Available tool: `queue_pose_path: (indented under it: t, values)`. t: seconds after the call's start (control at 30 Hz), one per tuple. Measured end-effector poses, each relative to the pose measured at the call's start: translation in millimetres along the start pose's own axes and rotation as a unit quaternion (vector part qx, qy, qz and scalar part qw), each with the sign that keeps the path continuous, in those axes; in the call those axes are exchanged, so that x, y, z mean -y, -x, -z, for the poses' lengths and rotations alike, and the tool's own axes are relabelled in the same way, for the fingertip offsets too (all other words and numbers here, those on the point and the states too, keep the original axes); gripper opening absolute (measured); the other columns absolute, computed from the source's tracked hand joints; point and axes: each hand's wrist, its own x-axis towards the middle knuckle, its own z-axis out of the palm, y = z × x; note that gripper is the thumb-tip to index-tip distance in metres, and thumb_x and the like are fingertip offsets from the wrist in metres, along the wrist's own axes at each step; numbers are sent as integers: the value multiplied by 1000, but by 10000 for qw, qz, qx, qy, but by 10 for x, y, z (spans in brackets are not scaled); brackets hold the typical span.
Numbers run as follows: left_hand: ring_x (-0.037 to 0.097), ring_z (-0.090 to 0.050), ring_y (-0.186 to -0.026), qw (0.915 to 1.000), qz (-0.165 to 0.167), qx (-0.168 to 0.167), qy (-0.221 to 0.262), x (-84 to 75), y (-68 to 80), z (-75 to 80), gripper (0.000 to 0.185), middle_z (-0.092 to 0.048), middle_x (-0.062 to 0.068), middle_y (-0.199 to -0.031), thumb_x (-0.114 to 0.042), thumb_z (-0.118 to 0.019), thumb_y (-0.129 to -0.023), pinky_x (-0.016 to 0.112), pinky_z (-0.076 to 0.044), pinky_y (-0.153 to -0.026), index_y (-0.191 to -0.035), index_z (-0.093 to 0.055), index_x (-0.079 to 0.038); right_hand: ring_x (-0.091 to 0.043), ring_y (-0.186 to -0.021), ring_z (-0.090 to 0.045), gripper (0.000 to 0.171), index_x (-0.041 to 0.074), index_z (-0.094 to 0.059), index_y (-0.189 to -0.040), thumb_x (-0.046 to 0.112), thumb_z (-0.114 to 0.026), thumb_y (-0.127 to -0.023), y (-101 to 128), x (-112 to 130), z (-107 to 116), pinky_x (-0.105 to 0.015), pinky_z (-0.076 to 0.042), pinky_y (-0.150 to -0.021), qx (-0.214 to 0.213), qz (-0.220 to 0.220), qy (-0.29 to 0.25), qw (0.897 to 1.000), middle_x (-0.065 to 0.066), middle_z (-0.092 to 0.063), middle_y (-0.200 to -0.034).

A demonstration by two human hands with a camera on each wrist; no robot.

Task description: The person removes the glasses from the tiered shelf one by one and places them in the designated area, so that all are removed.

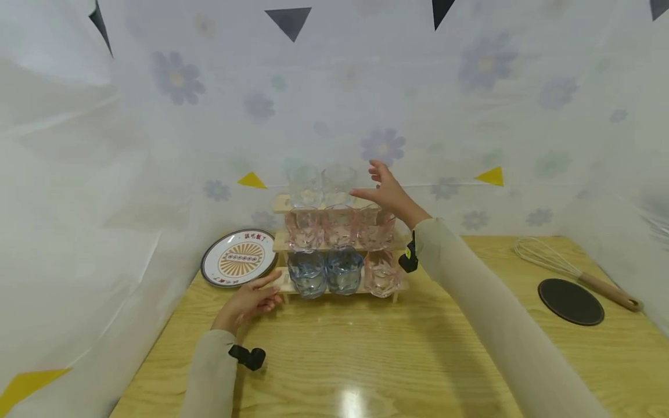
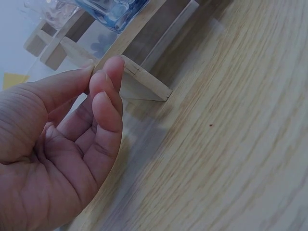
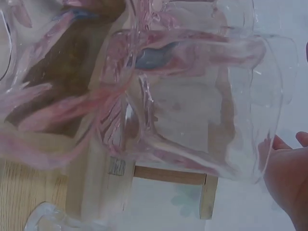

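Note:
A three-step wooden rack (image 1: 279, 239) stands on the table, holding rows of petal-shaped glasses. Two clear glasses (image 1: 338, 180) are on its top step, three pink glasses (image 1: 341, 227) on the middle one. The bottom step carries two blue glasses (image 1: 345, 271) and one pink glass (image 1: 382, 276). My left hand (image 1: 253, 302) pinches the left end of the bottom step between thumb and fingers (image 2: 107, 108). Up by the top step, my right hand (image 1: 389, 191) is spread with nothing in it, its thumb pointing towards the right clear glass. A pink glass (image 3: 192, 106) fills much of the right wrist view.
Left of the rack, a patterned plate (image 1: 240, 258) leans back near the wall. At the far right lie a whisk (image 1: 580, 276) with a wooden handle and a dark round mat (image 1: 571, 302). A flowered white sheet (image 1: 324, 87) hangs close behind the rack.

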Motion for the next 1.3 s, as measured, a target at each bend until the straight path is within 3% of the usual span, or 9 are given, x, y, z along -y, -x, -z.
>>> queue_pose_path:
  t: [0.3,0.77,0.97,1.3]
  values:
    - [8,-56,-62,10000,63,-29,52,17,-27,-40,54,-68,3,-76,-17,-59,-95,19,-49,-58,-145,-40,-18,-29,-140,-22,101,19,-9,-153,43,-74,-80,-45,82,-107,-51,-27,-108,83,-105,-84,9999,-11,-20,-153]
    - [8,-57,-63,9999,119,-5,41,22,-21,-51,54,-69,3,-78,-20,-60,-95,19,-49,-58,-145,-40,-20,-27,-142,-15,103,25,-1,-153,51,-69,-81,-104,111,-230,-53,-27,-108,268,-437,-308,9982,-6,-10,-157]
    - [8,-56,-62,9998,81,77,157,26,-4,-74,54,-68,3,-76,-18,-59,-95,19,-49,-57,-146,-39,-18,-25,-142,-14,104,28,-2,-153,55,-70,-79,-107,132,-298,-53,-28,-107,271,-527,-576,9966,1,-15,-156]
    - [8,-56,-62,9998,61,72,178,17,27,-84,55,-68,2,-76,-17,-59,-95,19,-48,-57,-146,-39,-17,-27,-141,-18,91,20,-12,-152,52,-65,-85,-151,101,-334,-51,-27,-108,92,-321,-384,9987,-1,-29,-150]
